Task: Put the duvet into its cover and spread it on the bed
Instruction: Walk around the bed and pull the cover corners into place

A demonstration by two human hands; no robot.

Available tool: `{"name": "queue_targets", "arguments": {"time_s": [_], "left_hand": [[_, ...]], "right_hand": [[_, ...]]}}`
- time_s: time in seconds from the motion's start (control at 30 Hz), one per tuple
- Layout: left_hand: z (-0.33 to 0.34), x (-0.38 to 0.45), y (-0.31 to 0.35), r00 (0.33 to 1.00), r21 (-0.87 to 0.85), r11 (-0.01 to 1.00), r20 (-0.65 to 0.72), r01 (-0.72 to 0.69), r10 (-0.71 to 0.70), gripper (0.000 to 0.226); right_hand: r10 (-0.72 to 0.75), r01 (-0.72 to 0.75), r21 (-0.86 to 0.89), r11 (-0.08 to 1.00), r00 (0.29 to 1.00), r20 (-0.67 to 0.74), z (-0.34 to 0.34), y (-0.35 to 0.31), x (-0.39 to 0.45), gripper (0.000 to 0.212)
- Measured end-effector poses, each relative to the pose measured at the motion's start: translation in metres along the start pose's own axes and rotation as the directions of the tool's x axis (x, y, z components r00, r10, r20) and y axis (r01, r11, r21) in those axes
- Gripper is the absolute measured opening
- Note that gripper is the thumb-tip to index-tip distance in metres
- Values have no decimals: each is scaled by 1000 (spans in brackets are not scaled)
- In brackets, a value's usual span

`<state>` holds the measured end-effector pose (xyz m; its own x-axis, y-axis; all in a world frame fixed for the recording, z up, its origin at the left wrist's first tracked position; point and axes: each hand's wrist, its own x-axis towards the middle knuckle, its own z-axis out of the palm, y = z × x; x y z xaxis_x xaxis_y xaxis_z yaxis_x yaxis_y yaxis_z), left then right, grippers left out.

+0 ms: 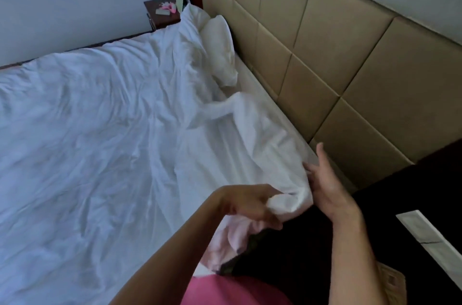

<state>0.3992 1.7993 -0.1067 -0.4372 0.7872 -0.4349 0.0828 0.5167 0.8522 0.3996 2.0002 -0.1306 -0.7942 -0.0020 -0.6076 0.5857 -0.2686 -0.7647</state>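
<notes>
Duvet (87, 134), white and creased inside its cover, lies spread over most of the bed, running away from the gripped corner toward the far side and the foot. The left hand (250, 207) is closed around a bunched corner of the duvet at the near edge of the bed, the fabric twisted into a knot that bulges out just past the knuckles. From that knot the cloth fans outward and upward toward the headboard (337, 59), with a raised ridge running from the grip to the pillows.

The right hand (327, 184) is open, its fingers (320, 152) stretched out and spread, the palm lying flat against the side of the same bunched corner, just beside the left hand's grip. It holds nothing; it only touches the cloth. Whether it presses or merely rests there cannot be told.

Beyond the grip, up along the padded tan headboard, 2 white pillows (220, 47) lie against it, 1 partly under the duvet's edge. Well past them, in the far corner, a dark nightstand (162, 14) carries some small pink and pale items, too blurred to name.

Below the grip, a pale pinkish cloth (235, 239) hangs at the bed's edge. A pink garment (225, 289) shows nearest the camera.
</notes>
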Motion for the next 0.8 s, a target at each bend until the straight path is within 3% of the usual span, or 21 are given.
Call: {"name": "queue_targets", "arguments": {"time_s": [0.07,0.13,0.2,0.27,0.37,0.43,0.5,0.57,0.6,0.67,0.73,0.8], "left_hand": [[3,0,2,1000,-71,998,-6,3,-3,20],[-3,-3,4,999,-91,995,-19,37,-39,17],[-10,-10,-1,997,-63,995,-3,81,-81,13],[-15,-19,-10,994,-58,993,-30,102,-104,14],[-22,-31,-30,966,-31,993,-230,114,-118,47],[-28,-34,-35,886,-180,979,-432,95,-166,68],[-37,-36,-33,729,-416,909,-621,4,-288,97],[-52,-35,-32,590,-421,907,-737,-22,-328,118],[-58,-34,-31,554,-395,918,-768,-14,-322,122],[-66,-31,-30,544,-405,913,-778,-51,-314,114],[-69,-24,-28,582,-469,875,-747,-120,-321,72],[-71,-14,-33,639,-419,906,-715,-66,-284,46]], "right_hand": [[-11,13,-111,994,1000,18,9,-3,-7,58],[-60,22,-271,962,990,-131,26,5,-5,30],[-93,18,-278,960,961,-261,41,16,0,15],[-98,39,-198,979,950,-296,51,27,9,6],[-157,73,-280,957,943,-292,61,29,15,33],[-282,147,-503,852,938,-203,66,26,19,31],[-326,217,-695,686,945,-27,74,23,17,22],[-296,266,-765,587,949,103,82,26,12,19],[-284,290,-770,568,947,147,85,27,9,20],[-276,340,-755,560,936,217,86,29,8,22],[-250,368,-747,554,929,273,86,28,7,23],[-206,371,-754,542,929,308,86,25,4,25]]}}
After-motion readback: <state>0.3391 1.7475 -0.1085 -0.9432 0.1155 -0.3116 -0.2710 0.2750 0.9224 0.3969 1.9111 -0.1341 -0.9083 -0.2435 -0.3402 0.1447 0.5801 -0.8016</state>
